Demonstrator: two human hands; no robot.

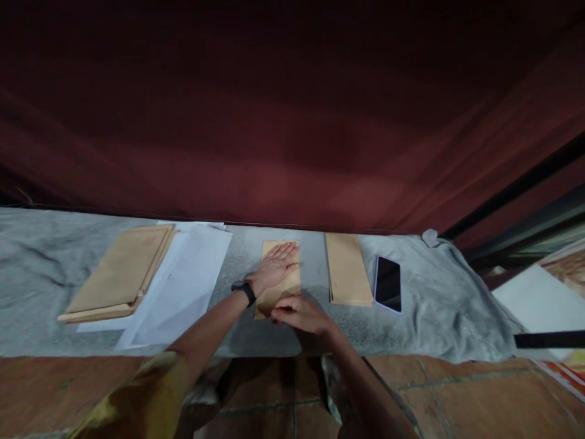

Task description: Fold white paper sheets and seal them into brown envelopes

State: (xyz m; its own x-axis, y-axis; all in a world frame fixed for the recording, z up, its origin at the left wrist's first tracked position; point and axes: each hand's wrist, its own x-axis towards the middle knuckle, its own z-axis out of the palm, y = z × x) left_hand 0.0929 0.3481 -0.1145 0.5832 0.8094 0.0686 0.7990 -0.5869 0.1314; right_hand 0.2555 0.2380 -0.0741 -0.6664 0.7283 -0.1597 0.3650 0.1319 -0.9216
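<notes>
A narrow brown paper envelope lies in front of me on the grey cloth. My left hand, with a dark band on its wrist, is spread flat over the envelope's upper part, fingers pointing away and to the right. Over the envelope's lower end, my right hand is closed, its fingers curled and thumb pressed in. Whatever those fingers may hold is hidden. To the right of my hands lies a small stack of similar brown envelopes.
Larger brown envelopes are piled at the left, partly over white paper sheets. A phone with a dark screen lies at the right. The grey cloth covers the work surface, and a dark red curtain hangs behind it.
</notes>
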